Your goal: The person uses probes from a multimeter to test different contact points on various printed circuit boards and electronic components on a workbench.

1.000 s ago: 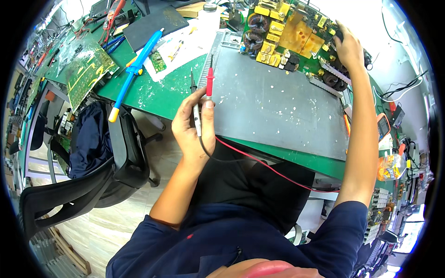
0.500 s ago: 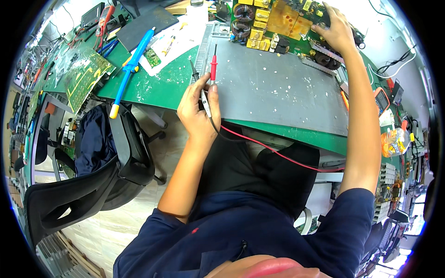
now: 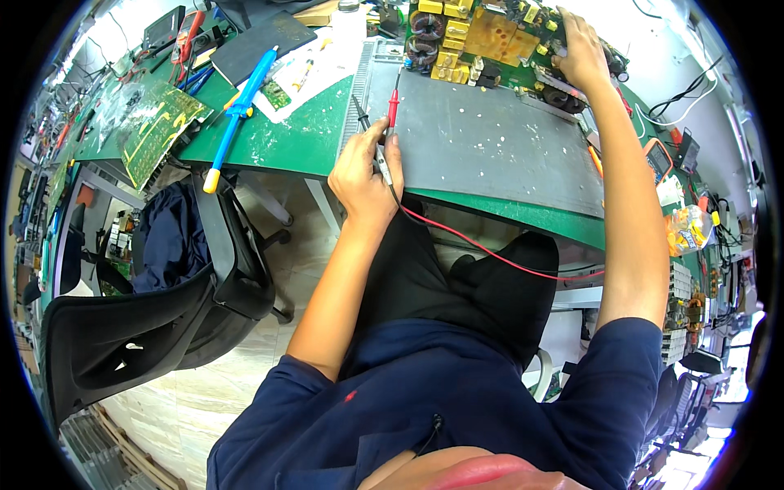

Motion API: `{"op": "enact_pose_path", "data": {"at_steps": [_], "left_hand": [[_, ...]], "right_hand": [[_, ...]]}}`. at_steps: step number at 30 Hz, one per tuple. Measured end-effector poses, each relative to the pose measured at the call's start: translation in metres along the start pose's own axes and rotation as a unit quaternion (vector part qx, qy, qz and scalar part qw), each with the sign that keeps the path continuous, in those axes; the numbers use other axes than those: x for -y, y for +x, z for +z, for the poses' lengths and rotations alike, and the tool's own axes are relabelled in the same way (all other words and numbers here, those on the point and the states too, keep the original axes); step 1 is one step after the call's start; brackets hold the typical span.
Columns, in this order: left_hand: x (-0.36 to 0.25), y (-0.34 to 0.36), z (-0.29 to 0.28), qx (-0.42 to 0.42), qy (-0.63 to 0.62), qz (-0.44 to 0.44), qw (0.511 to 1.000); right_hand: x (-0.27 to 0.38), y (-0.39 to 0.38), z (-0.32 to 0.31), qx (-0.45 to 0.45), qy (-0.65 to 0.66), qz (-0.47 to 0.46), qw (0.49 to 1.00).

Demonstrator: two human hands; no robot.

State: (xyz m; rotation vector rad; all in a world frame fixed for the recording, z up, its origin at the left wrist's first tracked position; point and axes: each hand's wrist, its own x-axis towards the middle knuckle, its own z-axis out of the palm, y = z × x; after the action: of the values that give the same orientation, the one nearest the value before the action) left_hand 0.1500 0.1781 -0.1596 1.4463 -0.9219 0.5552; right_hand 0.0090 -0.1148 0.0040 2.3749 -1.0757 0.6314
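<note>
Two test probes, a red one [image 3: 394, 113] and a black one [image 3: 360, 113], are pinched together in my left hand [image 3: 363, 178]. Their thin metal tips point away from me, and the red tip is near the close left corner of a large circuit board [image 3: 500, 37]. Whether it touches anything I cannot tell. Yellow blocks and dark wound coils crowd the board's left side. My right hand [image 3: 583, 59] rests on the board's right part, thumb apart from the stretched fingers. Red and black leads trail from the probes across my lap to the right.
A grey mat [image 3: 490, 147] lies under the board on the green bench [image 3: 306, 145]. To the left are a blue tool with a yellow end [image 3: 238, 114], a green circuit board [image 3: 159, 139] and a black chair [image 3: 122, 327]. An orange-edged meter [image 3: 658, 161] stands right.
My left hand has moved right and slightly away from me, bringing the probes closer to the large board. The right hand remains on the board, while the whole view has shifted a little.
</note>
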Motion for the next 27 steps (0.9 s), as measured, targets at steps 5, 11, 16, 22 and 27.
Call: {"op": "enact_pose_path", "data": {"at_steps": [5, 11, 16, 22, 27], "left_hand": [[0.001, 0.0, -0.002, 0.009, 0.032, 0.007, 0.999], [0.007, -0.003, -0.001, -0.003, 0.036, 0.024, 0.999], [0.005, -0.003, 0.003, -0.001, 0.031, 0.01, 0.999], [0.001, -0.001, 0.001, 0.007, 0.019, 0.005, 1.0], [0.005, -0.002, 0.003, -0.008, 0.032, 0.028, 0.999]], "right_hand": [[0.003, -0.005, -0.002, -0.019, 0.022, -0.012, 1.0], [0.003, -0.002, 0.007, -0.057, 0.046, -0.035, 0.997], [0.007, -0.001, -0.006, -0.025, 0.04, -0.005, 0.999], [0.009, 0.008, -0.01, 0.008, 0.03, 0.017, 0.999], [0.003, 0.019, 0.005, 0.025, -0.051, 0.005, 0.998]]}}
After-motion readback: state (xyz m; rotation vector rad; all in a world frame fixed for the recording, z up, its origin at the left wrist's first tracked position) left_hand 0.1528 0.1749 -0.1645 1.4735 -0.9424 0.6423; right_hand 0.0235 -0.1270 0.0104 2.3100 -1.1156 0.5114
